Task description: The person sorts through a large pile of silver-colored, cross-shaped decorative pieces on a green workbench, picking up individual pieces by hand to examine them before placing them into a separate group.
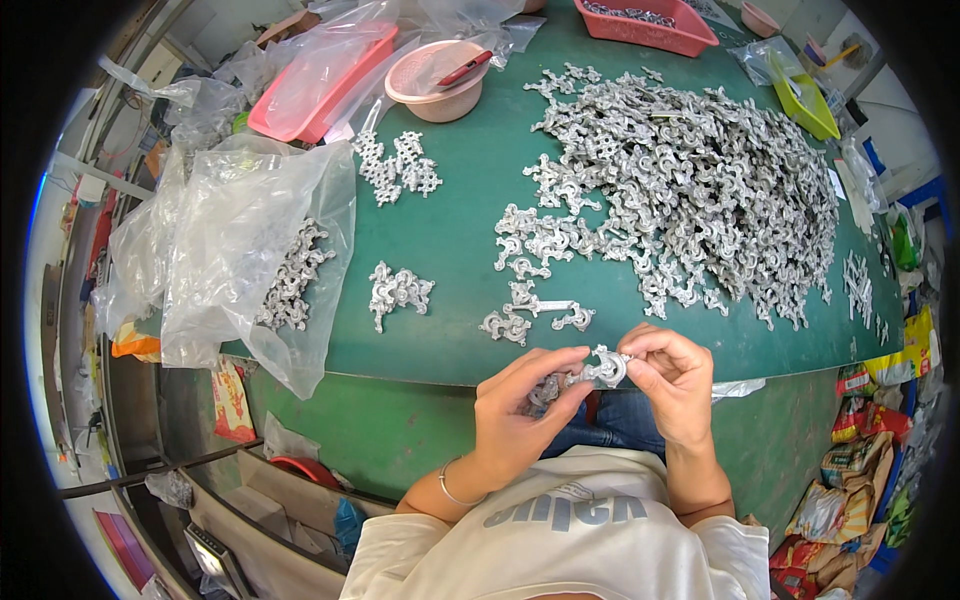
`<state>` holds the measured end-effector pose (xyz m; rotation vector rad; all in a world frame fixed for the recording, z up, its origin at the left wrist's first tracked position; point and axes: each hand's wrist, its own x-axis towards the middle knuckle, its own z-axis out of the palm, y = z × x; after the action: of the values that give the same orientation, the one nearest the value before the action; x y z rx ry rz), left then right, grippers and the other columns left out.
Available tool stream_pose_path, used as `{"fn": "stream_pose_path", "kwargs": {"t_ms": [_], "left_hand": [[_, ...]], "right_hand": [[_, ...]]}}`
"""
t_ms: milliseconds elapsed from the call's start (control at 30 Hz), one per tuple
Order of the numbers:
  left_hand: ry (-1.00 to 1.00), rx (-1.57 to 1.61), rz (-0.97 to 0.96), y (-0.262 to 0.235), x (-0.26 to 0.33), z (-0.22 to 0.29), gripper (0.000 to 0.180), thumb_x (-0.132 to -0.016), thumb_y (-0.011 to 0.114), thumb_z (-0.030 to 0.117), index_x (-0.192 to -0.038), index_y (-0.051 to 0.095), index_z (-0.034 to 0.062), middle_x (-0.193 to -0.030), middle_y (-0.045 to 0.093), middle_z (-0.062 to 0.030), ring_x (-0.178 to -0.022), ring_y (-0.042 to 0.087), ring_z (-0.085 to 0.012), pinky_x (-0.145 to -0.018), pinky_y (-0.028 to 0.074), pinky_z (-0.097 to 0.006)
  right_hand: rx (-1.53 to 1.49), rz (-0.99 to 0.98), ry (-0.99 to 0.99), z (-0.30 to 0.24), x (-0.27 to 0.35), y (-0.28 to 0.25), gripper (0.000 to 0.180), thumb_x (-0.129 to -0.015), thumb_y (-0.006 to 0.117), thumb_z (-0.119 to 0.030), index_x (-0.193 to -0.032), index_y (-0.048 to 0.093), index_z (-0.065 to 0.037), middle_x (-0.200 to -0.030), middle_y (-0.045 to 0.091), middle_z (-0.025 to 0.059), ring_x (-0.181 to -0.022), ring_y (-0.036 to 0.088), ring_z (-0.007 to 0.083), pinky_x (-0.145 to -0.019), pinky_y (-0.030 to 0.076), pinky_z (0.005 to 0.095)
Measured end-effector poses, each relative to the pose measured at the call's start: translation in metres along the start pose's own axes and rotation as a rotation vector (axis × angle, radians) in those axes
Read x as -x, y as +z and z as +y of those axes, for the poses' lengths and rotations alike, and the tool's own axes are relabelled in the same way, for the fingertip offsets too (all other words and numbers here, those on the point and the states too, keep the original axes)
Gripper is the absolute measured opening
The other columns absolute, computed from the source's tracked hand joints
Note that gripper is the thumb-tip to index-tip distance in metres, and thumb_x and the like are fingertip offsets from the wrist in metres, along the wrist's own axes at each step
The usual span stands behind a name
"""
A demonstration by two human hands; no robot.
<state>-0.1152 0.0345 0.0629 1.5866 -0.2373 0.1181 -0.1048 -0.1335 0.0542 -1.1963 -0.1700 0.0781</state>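
Small silver-grey metal castings with curved hooks and arms are spread over a green table (450, 240). Close to my body, at the near edge, my left hand (512, 412) is closed around a few of them. One metal casting (606, 368) sticks out between its thumb and fingers. My right hand (680, 385) pinches the right end of that casting between thumb and fingertips. Just beyond my hands lie a few loose castings (506, 326) and a short straight metal bar (553, 306). A large heap of castings (710, 190) covers the right side of the table.
At left, a clear plastic bag (235, 240) has castings in it. Small groups of castings (400, 290) lie beside it. Farther back stand a pink bowl (430, 105) with a red-handled tool (465, 68), pink trays (650, 35) and a yellow-green basket (808, 108). Colourful sacks (840, 490) fill the right floor.
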Motion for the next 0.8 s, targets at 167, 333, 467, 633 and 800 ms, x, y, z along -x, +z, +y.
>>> {"fn": "stream_pose_path", "kwargs": {"t_ms": [167, 333, 467, 633, 800], "left_hand": [[-0.386, 0.273, -0.196, -0.003, -0.003, 0.011, 0.024, -0.084, 0.050, 0.000, -0.107, 0.056, -0.0030, -0.066, 0.057, -0.0068, -0.054, 0.051, -0.0082, -0.044, 0.036, -0.017], [-0.533, 0.548, -0.203, -0.001, -0.004, 0.007, 0.033, -0.088, 0.043, 0.005, -0.120, 0.046, -0.0035, -0.061, 0.056, -0.0077, -0.046, 0.047, -0.0064, -0.037, 0.030, -0.016], [-0.550, 0.546, -0.231, -0.002, -0.003, 0.004, 0.032, -0.089, 0.044, 0.006, -0.119, 0.047, -0.0034, -0.062, 0.056, -0.0078, -0.047, 0.047, -0.0065, -0.037, 0.030, -0.016], [-0.478, 0.533, -0.279, -0.003, 0.001, 0.001, 0.033, -0.087, 0.046, 0.005, -0.119, 0.047, -0.0031, -0.067, 0.059, -0.0108, -0.048, 0.048, -0.0067, -0.037, 0.030, -0.016], [-0.495, 0.576, -0.308, -0.001, 0.000, 0.004, 0.034, -0.085, 0.046, 0.003, -0.119, 0.045, -0.0033, -0.069, 0.060, -0.0142, -0.048, 0.049, -0.0078, -0.038, 0.031, -0.016]], "right_hand": [[0.064, 0.002, -0.025, 0.001, 0.000, -0.001, 0.008, -0.079, 0.056, 0.007, -0.086, 0.057, 0.006, -0.085, 0.057, 0.0112, -0.078, 0.052, 0.0129, -0.067, 0.041, 0.0240], [0.056, 0.024, 0.018, 0.003, 0.000, -0.001, 0.004, -0.082, 0.055, 0.003, -0.085, 0.056, 0.005, -0.083, 0.056, 0.0095, -0.073, 0.050, 0.0104, -0.063, 0.039, 0.0225], [0.063, 0.028, 0.018, 0.001, -0.001, 0.001, 0.004, -0.083, 0.055, 0.002, -0.085, 0.056, 0.005, -0.083, 0.056, 0.0094, -0.073, 0.050, 0.0103, -0.063, 0.039, 0.0224], [0.042, 0.013, -0.006, 0.000, -0.001, 0.002, 0.006, -0.083, 0.054, 0.001, -0.087, 0.056, 0.005, -0.085, 0.056, 0.0092, -0.074, 0.050, 0.0101, -0.064, 0.039, 0.0216], [0.034, 0.013, 0.019, -0.002, 0.001, 0.002, 0.007, -0.084, 0.054, 0.001, -0.089, 0.057, 0.005, -0.085, 0.055, 0.0085, -0.072, 0.049, 0.0082, -0.060, 0.037, 0.0196]]}}
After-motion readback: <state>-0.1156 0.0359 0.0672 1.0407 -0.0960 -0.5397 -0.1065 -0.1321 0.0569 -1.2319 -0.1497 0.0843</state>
